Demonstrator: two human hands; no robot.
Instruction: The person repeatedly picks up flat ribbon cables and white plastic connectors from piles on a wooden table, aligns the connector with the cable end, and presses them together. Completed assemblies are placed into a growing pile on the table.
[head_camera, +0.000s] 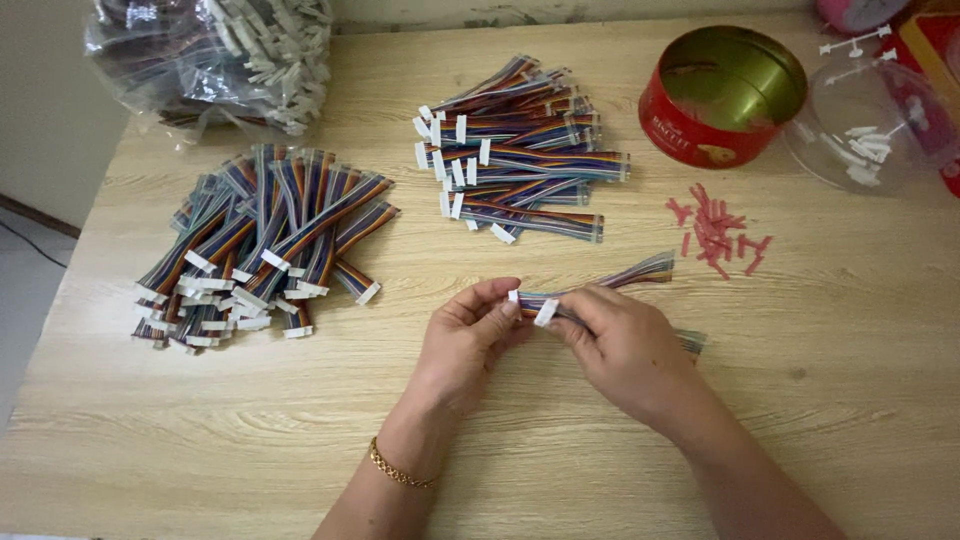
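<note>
My left hand and my right hand meet at the middle of the wooden table, both pinching multicoloured ribbon cables with white connectors at their ends. The left fingers grip the white connector end; the right fingers hold a second white connector just beside it. The cables' free ends trail up and right, and another end pokes out behind my right hand. A gold bracelet circles my left wrist.
A big pile of ribbon cables lies at left, a stacked pile at top centre, a clear bag of cables at top left. A red round tin, small red plastic pieces and a clear container sit at right.
</note>
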